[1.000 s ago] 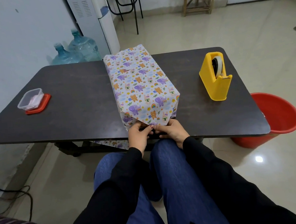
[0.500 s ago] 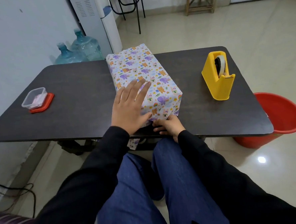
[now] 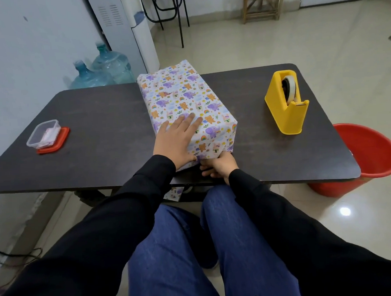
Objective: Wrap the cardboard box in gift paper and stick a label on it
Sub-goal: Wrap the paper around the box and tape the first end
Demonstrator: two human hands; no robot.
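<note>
Wrapping paper covers the box point(image 3: 182, 103), which lies in the middle of our table point(image 3: 96, 121). Our left hand point(image 3: 176, 142) is spread flat on top. Our right hand point(image 3: 218, 167) presses the near end; its fingertips are hidden, so its grip we cannot tell.

Red bucket point(image 3: 369, 157), water bottles point(image 3: 103, 71)

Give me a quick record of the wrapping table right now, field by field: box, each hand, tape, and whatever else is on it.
box: wrapped box, lying flat, mid-table
left hand: left hand flat on the box top, near end
right hand: right hand pressing the paper at the box's near end
tape: yellow tape dispenser, right of the box, untouched
other: clear container on a red lid, far left
</note>
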